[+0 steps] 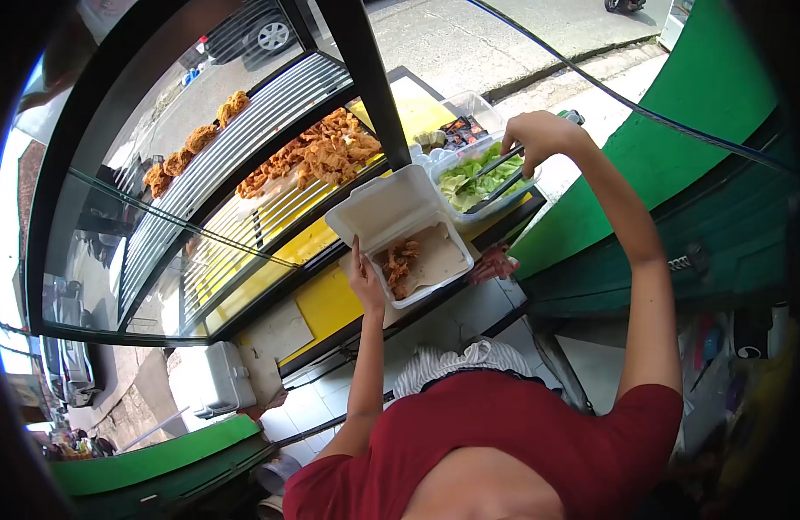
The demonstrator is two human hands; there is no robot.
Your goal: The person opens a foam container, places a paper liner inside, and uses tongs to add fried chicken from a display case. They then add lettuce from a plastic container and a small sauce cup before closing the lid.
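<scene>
step: tongs (499, 191) at lettuce (456, 195) | my right fingers (514, 137) closed round them; my left fingers (356, 257) touch takeout box (391, 204), closure unclear | next, i judge: pinch lightly

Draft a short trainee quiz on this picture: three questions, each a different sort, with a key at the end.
1. Multiple choice: which of the person's hands holds the tongs?
A) left
B) right
C) both

2. True or false: the white takeout box is closed.

3. Fill in the blank: the tongs reach over a clear plastic tub filled with green ____.

Key:
1. B, the right hand.
2. False: the white takeout box stands open, and fried chicken shows inside.
3. Lettuce.
</scene>
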